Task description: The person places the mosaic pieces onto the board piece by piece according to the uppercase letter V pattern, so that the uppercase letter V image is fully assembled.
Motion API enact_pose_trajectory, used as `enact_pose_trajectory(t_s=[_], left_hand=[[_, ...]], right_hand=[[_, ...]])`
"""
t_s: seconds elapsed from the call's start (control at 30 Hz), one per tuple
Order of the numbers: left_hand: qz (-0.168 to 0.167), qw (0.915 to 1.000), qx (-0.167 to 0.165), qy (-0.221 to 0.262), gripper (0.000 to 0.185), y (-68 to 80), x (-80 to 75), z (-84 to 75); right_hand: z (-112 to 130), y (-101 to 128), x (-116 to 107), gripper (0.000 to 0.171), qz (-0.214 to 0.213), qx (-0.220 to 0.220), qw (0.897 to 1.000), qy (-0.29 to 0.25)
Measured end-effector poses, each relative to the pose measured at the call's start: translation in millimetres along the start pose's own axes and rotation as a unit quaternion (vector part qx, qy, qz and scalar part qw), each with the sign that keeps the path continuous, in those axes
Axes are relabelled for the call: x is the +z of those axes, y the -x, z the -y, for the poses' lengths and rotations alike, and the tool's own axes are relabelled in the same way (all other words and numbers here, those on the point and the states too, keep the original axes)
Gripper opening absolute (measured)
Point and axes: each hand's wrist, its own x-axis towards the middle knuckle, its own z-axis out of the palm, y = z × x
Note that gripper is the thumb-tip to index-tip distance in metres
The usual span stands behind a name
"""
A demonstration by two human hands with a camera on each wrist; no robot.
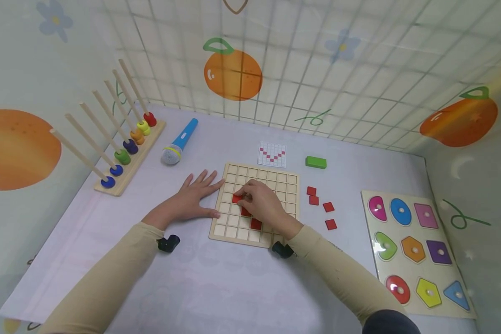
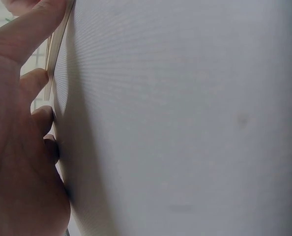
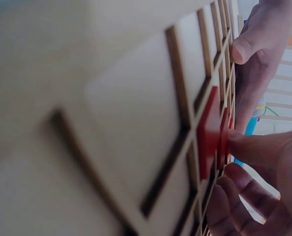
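Observation:
A wooden grid board (image 1: 295, 195) lies flat on the table, its square cells framed by thin raised strips. My left hand (image 1: 192, 197) rests spread on the cloth at its left side, with thumb and a fingertip touching the board's edge. Over the board, my right hand (image 1: 265, 204) pinches a red square tile (image 1: 236, 198) between thumb and forefinger, at a cell in the upper left. Two more red tiles (image 1: 256, 224) sit in cells stepping diagonally down to the right; the middle one is partly covered by the hand. In the right wrist view, red tiles (image 3: 209, 135) appear edge-on beside the fingers.
Several loose red tiles (image 1: 328, 207) lie right of the board. Behind it are a pattern card (image 1: 272, 154) with a red V and a green block (image 1: 316, 162). A toy microphone (image 1: 179, 141) and peg stacker (image 1: 129, 174) stand left; a shape puzzle (image 1: 405, 222) lies right.

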Motion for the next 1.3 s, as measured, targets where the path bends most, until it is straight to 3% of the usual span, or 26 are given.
enact_pose_trajectory(t_s=[0.67,1.3], left_hand=[[-0.004,0.9999,0.012,-0.001,0.102,1.1,-1.0,-0.9],[-0.006,0.9999,0.01,-0.003,0.101,0.6,-0.3,0.1]], right_hand=[[4,2,-7,0.027,0.027,0.009,1.0,-0.003],[-11,23,-20,0.021,0.003,0.004,0.999,-0.05]])
